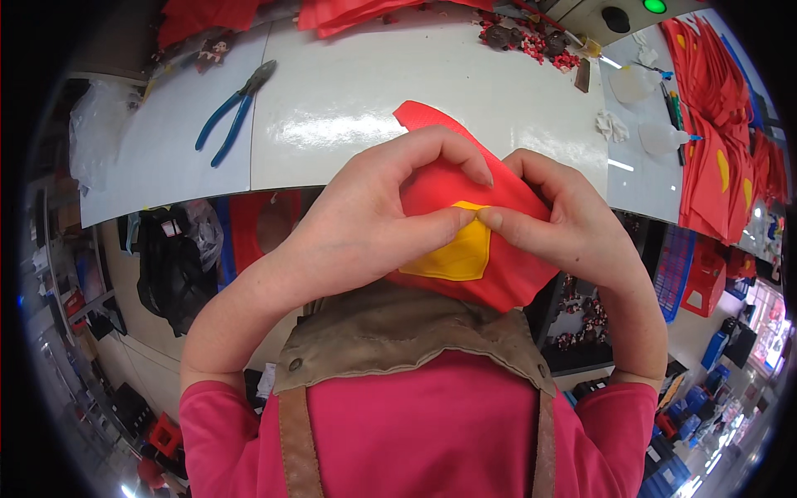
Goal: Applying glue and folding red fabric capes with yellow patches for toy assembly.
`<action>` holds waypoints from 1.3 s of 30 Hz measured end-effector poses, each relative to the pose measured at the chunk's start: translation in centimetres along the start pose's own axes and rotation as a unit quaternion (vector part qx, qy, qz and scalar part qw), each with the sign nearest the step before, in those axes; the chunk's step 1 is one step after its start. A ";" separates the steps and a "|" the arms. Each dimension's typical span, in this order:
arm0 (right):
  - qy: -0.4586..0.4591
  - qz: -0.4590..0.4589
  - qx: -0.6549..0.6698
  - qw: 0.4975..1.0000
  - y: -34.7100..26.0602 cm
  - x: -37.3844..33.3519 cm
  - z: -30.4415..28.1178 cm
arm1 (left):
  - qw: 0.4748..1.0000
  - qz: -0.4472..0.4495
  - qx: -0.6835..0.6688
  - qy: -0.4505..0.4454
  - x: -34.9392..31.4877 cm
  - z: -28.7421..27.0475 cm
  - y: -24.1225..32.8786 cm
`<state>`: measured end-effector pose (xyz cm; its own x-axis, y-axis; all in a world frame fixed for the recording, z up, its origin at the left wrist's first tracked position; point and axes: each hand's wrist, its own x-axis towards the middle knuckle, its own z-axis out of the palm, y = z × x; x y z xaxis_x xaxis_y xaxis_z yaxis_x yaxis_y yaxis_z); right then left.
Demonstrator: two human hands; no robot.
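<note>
Between my hands, close to my apron, is a red sheet-like piece [519, 278] with a yellow patch [461, 253] on it. My left hand [386, 195] grips the piece from the left, its thumb pressing on the patch's top edge. From the right, my right hand [560, 212] pinches the same piece, and its thumb tip meets the left thumb there. The fingers of both hands curl behind the red material and are partly hidden. One end of the piece sticks up beyond my left hand, over the table edge.
On the white table [332, 83] lie blue-handled pliers [237, 112], left of centre. Small red and dark parts [531, 41] are heaped at the far side. To the right are squeeze bottles [660, 137], a crumpled tissue [612, 126] and a stack of red pieces [710, 124] with yellow patches.
</note>
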<state>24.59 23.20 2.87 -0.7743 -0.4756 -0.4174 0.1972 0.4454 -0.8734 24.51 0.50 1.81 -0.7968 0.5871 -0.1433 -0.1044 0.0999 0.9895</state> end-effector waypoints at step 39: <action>0.031 -0.019 0.052 0.998 -0.4 -3.0 -1.3 | 0.988 -0.005 0.156 0.007 -0.8 1.4 1.8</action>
<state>26.08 25.41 4.83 -0.8177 -0.4412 -0.3698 0.2256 0.3455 -0.9109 25.81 1.38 3.72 -0.8050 0.5739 -0.1500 0.0747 0.3489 0.9342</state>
